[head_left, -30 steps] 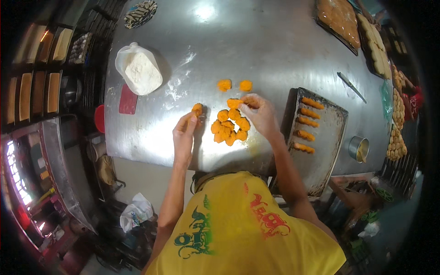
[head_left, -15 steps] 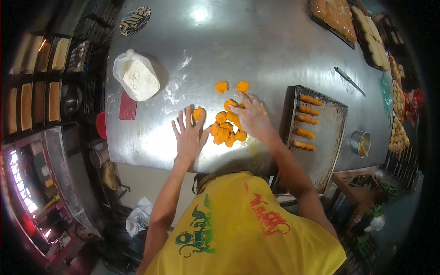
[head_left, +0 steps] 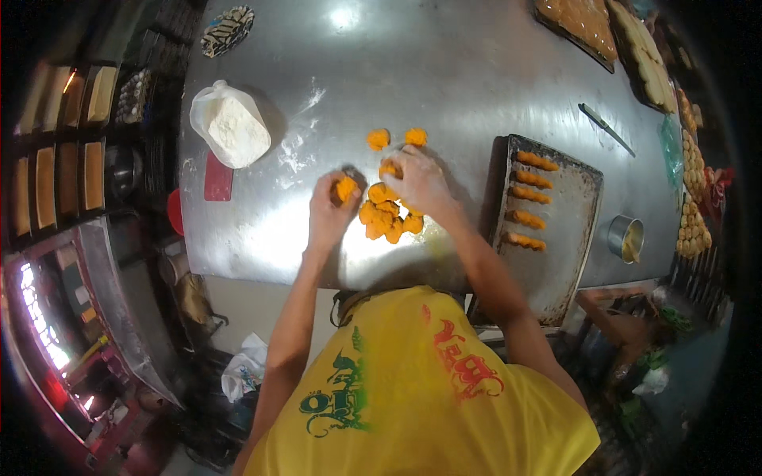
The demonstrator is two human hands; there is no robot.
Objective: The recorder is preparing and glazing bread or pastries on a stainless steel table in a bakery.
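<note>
My left hand (head_left: 324,218) curls its fingers round an orange dough piece (head_left: 346,189), to the left of a pile of orange dough pieces (head_left: 384,222) on the metal table. At the far side of that pile, my right hand (head_left: 421,184) pinches another orange dough piece (head_left: 389,170), partly covered by the fingers. Two more lumps, a left one (head_left: 378,140) and a right one (head_left: 416,137), lie apart beyond my hands. To the right, a worn baking tray (head_left: 554,262) carries several twisted orange dough sticks (head_left: 532,193) in a column.
A cut white jug of flour (head_left: 232,131) and a red scraper (head_left: 218,178) lie on the left, with loose flour nearby. A metal cup (head_left: 625,239), a knife (head_left: 606,129) and trays of baked bread (head_left: 578,30) are on the right.
My left hand has gone from spread flat beside a dough piece to curled round it. My right fingers have drawn together on a dough piece at the pile's far side.
</note>
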